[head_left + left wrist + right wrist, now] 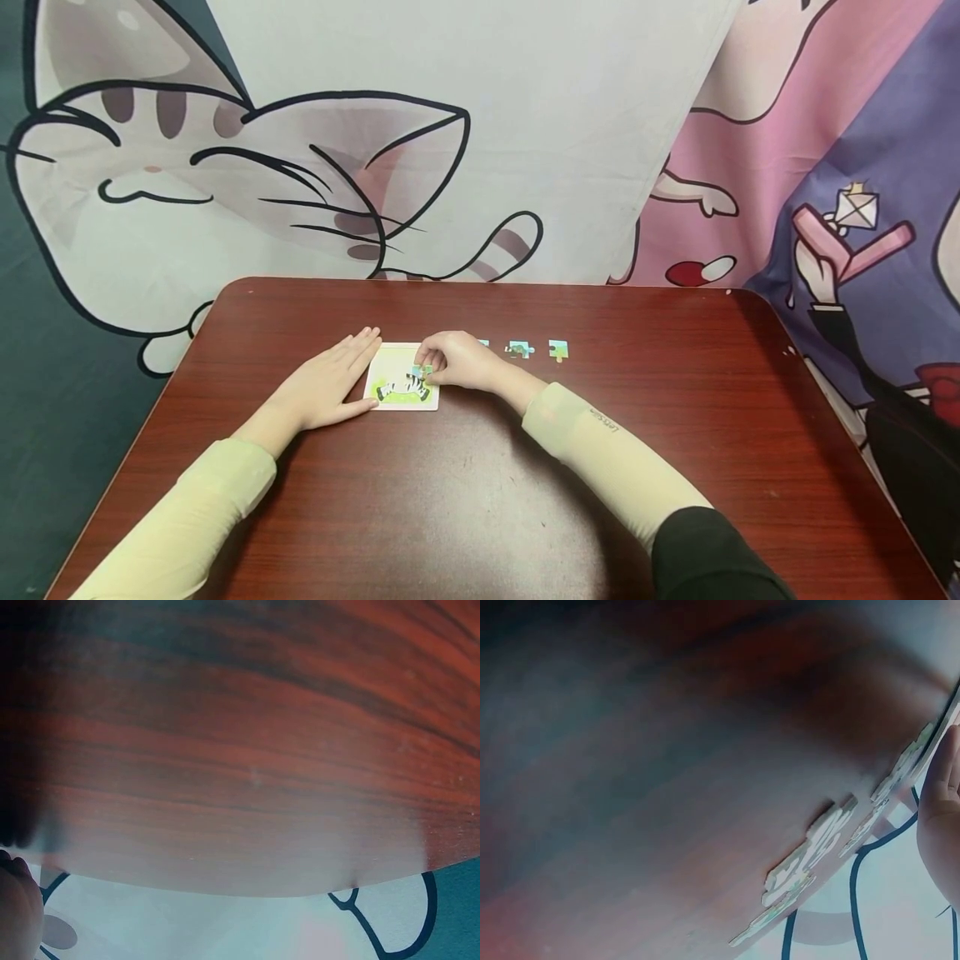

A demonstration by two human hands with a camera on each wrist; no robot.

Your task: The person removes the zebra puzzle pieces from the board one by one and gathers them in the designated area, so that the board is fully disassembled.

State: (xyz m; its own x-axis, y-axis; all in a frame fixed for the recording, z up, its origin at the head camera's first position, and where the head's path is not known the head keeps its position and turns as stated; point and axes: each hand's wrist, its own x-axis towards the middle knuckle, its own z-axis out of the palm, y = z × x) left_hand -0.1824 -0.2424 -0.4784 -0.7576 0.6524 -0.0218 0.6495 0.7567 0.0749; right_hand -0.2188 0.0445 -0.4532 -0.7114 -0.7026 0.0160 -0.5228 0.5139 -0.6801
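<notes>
A small white-bordered puzzle board (373,373) with a zebra on green lies on the table in the head view. My left hand (326,385) rests flat along its left side, fingers straight, thumb at the lower left edge. With thumb and fingers, my right hand (463,360) pinches a blue-and-green puzzle piece (422,372) over the zebra picture. The fingers partly cover that piece; whether it touches the board I cannot tell. Only a bit of the left hand (19,915) enters the left wrist view. In the right wrist view, the right hand (939,817) shows at the edge.
Loose puzzle pieces lie right of the board: one with a picture (519,349), another blue-green piece (558,350), and one mostly behind the right hand. The brown table (465,500) has its far edge against a cat-print cloth (585,150).
</notes>
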